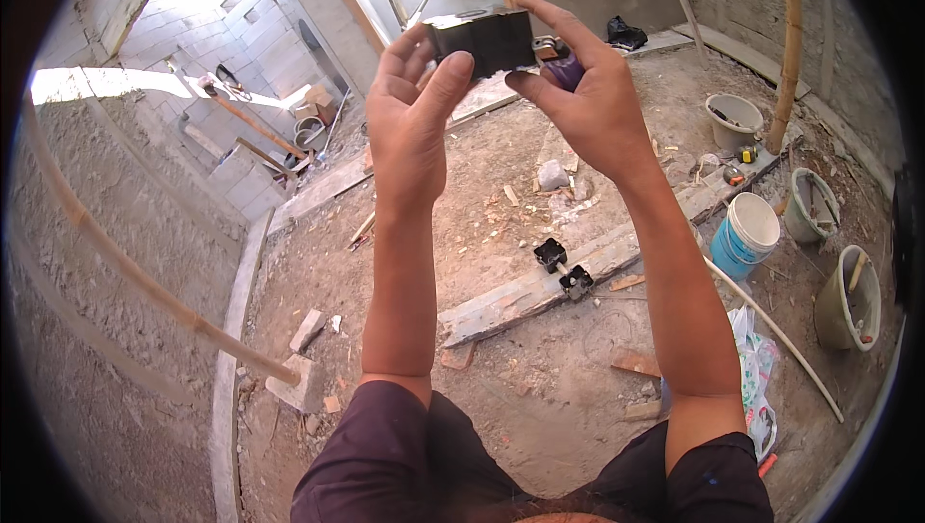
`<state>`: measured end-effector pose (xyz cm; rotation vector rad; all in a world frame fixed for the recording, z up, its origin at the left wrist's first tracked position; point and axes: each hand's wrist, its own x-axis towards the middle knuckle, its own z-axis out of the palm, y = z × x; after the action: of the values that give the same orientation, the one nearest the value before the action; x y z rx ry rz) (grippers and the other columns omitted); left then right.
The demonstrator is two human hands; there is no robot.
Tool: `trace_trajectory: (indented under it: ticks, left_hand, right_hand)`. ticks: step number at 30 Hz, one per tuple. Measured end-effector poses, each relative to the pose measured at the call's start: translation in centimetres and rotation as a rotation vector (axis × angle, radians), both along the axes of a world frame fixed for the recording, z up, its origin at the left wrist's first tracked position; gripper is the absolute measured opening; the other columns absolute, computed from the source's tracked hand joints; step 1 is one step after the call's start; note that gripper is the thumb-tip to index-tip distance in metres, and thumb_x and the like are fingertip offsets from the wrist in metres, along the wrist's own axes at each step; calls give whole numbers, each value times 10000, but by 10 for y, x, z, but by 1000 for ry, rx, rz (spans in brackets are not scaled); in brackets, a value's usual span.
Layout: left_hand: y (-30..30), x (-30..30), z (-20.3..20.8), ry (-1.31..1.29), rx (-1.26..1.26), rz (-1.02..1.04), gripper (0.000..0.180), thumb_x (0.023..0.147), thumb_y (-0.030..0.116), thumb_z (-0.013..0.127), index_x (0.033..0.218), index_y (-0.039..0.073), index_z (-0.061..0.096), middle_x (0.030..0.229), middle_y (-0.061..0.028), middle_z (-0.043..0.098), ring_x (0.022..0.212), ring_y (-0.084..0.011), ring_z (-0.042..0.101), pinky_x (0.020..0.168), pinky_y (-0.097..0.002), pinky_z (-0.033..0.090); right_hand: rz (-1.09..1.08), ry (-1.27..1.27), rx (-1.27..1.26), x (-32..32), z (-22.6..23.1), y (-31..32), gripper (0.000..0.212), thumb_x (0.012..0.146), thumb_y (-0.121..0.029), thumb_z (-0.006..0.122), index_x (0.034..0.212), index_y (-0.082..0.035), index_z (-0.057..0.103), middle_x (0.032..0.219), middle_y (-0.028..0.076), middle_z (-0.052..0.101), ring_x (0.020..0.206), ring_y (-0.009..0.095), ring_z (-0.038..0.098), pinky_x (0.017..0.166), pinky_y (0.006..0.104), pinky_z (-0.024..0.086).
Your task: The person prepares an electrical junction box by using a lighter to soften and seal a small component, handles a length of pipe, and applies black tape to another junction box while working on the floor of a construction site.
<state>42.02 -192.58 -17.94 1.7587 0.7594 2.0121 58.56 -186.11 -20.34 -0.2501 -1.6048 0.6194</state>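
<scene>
Both hands are raised at the top of the view around a black rectangular box (482, 42) with a pale upper face. My left hand (416, 90) grips the box's left end, thumb across its near side and fingers curled behind. What looks like a purple lighter (565, 70) with a metal top is in my right hand (590, 80), its metal end close to the box's right side. My right index finger reaches to the box's upper corner, and the thumb lies below. Two small black electrical boxes (564, 269) lie on a plank below my hands.
A weathered plank (540, 300) crosses the dirt floor. On the right stand a blue-and-white bucket (746, 236), grey buckets (848, 299) and a plastic bag (755, 364). Bamboo poles lean at left (145, 268) and right (787, 51). Stones and wood scraps are scattered about.
</scene>
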Motion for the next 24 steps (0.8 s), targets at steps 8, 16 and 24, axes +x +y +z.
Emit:
trace_trajectory:
  ticks: [8,16,24]
  left_hand:
    - [-15,-7,12,279,306,341,743,765,-62,789,1425,1,453,1256,-129,607,1179,-228,608,999,-409,538]
    - [-24,0,13,373,374,448,803,732,-35,833,1432,27,444,1279,-132,591,1198,-240,585,1008,-436,516]
    - [-25,-1,14,420,418,515,734,699,-7,875,1344,32,527,1218,-84,624,1108,-185,619,946,-369,516]
  right_hand:
    - [372,-53,-377,-13,0,-14,570,981,-487,506,737,6,659,551,-39,394,536,60,358,516,265,280]
    - [390,-17,-521,-21,1,-20,536,944,-463,465,708,-9,625,540,-22,423,474,80,358,454,266,265]
    - [478,88,-552,-32,0,-25,445,934,-366,430,683,-36,590,538,3,459,444,85,366,409,260,275]
